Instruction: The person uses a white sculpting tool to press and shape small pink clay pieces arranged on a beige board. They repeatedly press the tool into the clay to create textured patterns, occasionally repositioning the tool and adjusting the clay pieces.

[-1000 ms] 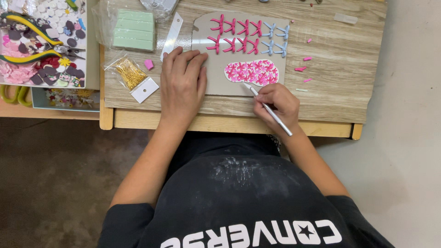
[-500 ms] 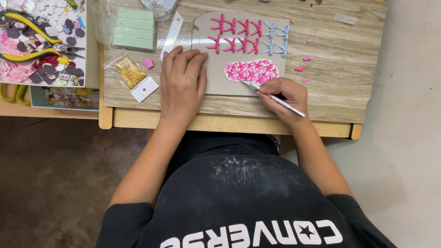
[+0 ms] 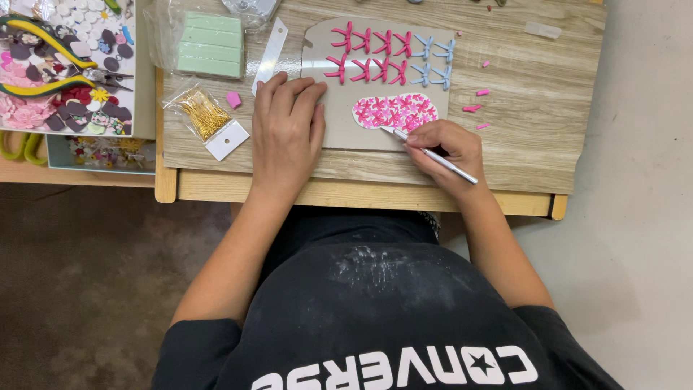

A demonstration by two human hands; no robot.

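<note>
My left hand (image 3: 286, 133) lies flat, fingers spread, on the left part of a grey card sheet (image 3: 336, 130) on the wooden table. My right hand (image 3: 446, 149) grips a thin silver craft knife (image 3: 433, 154) like a pen. Its tip touches the lower edge of a pink-and-white patterned oval slab (image 3: 395, 111) on the card. Above the slab, two rows of small pink bows (image 3: 364, 50) and blue bows (image 3: 433, 61) sit on the same card.
A green block stack (image 3: 211, 45) in clear wrap, a bag of gold pins (image 3: 206, 115), a small pink cube (image 3: 233, 100) and a white strip (image 3: 270, 54) lie left of the card. Pink scraps (image 3: 473, 108) lie right. A bead tray with yellow pliers (image 3: 43, 58) is far left.
My right hand has turned the knife from steeply upright to a flatter angle and shifted slightly up toward the slab's lower edge. My left hand has stayed pressed on the card.
</note>
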